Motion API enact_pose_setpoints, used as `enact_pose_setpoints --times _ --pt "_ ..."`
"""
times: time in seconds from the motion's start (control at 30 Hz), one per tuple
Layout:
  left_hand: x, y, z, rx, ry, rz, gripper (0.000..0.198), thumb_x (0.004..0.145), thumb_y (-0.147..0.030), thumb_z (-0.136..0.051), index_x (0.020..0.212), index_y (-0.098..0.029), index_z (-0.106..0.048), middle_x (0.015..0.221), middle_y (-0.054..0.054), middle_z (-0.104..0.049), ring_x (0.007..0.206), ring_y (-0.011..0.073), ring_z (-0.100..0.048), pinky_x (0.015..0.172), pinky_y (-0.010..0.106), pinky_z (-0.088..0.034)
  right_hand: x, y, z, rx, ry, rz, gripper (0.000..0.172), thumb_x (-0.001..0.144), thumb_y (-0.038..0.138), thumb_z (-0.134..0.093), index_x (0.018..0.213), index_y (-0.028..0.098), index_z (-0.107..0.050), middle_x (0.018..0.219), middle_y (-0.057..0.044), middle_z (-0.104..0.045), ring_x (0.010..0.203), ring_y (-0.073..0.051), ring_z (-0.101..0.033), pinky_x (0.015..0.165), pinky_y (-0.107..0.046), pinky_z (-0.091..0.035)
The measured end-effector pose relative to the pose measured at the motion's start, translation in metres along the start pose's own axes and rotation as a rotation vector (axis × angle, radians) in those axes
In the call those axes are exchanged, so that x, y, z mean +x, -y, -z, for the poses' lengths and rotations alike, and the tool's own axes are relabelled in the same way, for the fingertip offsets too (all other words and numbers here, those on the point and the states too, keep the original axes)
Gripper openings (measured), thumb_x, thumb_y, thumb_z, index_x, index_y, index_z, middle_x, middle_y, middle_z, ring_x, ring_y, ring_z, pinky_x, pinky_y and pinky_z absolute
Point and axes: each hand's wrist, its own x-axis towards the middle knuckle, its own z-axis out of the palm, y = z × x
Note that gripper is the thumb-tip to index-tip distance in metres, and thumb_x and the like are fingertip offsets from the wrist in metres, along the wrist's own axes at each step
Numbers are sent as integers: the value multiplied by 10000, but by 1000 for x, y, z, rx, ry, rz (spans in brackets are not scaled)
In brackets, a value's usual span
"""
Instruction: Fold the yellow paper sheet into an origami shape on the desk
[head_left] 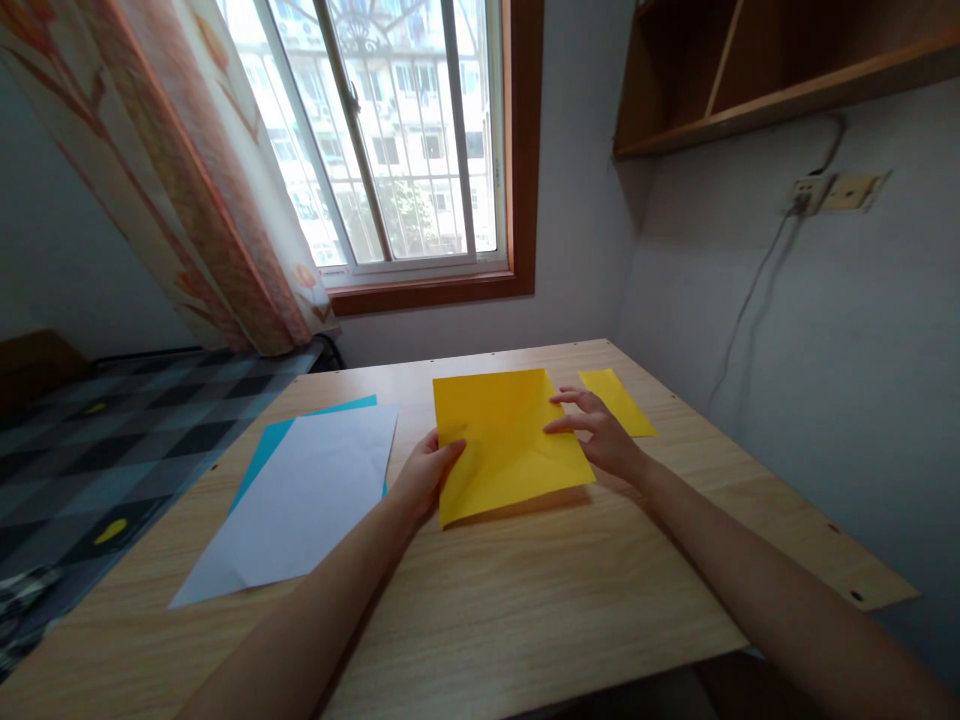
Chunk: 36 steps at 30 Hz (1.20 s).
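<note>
A square sheet of yellow paper [510, 445] is raised at a slight tilt over the wooden table, its shadow falling below the lower right edge. My left hand [429, 470] is closed on its left edge, thumb on the front face and the other fingers hidden behind. At the right edge, my right hand [596, 430] has its fingers apart, with fingertips touching the front of the sheet. Behind that hand, a narrow yellow strip of paper [619, 403] lies flat on the table.
On the table's left [450, 600] a white sheet [315, 490] overlaps a blue sheet [262, 455]. A checked bed [150, 420] adjoins on the left. Beyond are a curtain [180, 150] and window; on the right wall, a shelf [787, 85] and socket [810, 192] with a cable.
</note>
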Motion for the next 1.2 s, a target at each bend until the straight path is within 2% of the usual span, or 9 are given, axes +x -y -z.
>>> enact_pose_setpoints --times 0.27,0.47,0.63,0.7,0.8,0.9,1.0,1.2 --pt "0 0 -2 -21 -29 -3 392 658 -153 -729 1033 -182 -620 999 90 -736 895 269 -709 795 390 -585 1 -1 5 35 -23 -79 271 838 107 -574 840 308 -757 1178 -49 -600 1138 -246 -536 991 -492 -418" --pt "-2 -6 -6 114 -66 -26 280 685 -171 -726 955 -152 -653 966 98 -735 826 231 -701 676 300 -589 1 -7 2 234 -68 -161 67 817 325 -695 847 305 -752 1270 -53 -551 1224 -248 -502 1034 -474 -419" --pt "-5 -7 -4 150 -48 24 328 698 -192 -740 1009 -164 -636 1048 97 -703 813 216 -689 591 298 -594 2 -7 -2 522 -122 -339 223 768 466 -722 916 299 -740 1435 -48 -441 1295 -262 -455 991 -446 -474" --pt "-4 -6 0 153 8 26 362 706 -219 -748 1045 -167 -633 1046 100 -697 846 221 -689 610 297 -597 3 -4 -2 601 -108 -384 259 770 460 -721 955 280 -737 1380 -62 -515 1285 -265 -466 1002 -437 -464" --pt "-2 -2 5 133 90 22 377 716 -263 -742 1063 -161 -635 1042 119 -694 850 236 -697 620 308 -598 4 0 -2 711 -75 -496 287 777 432 -717 994 246 -733 1142 -58 -681 1113 -256 -597 1001 -457 -455" --pt "0 2 6 122 121 37 359 716 -264 -733 1042 -149 -638 1038 143 -696 823 244 -701 592 310 -595 4 1 -3 848 -105 -628 314 727 429 -756 953 211 -741 985 -45 -729 999 -251 -646 977 -462 -475" --pt "1 5 6 145 162 56 376 732 -255 -725 1078 -141 -634 1053 164 -692 853 256 -690 578 318 -601 4 1 -5 947 -129 -694 312 688 429 -782 889 193 -744 945 -51 -734 967 -244 -655 970 -451 -491" --pt "0 7 4 170 193 41 390 746 -268 -722 1111 -152 -655 1273 166 -599 997 280 -650 657 329 -611 4 2 -7 960 -221 -780 297 684 417 -792 879 199 -737 952 -50 -731 934 -219 -660 918 -386 -529"
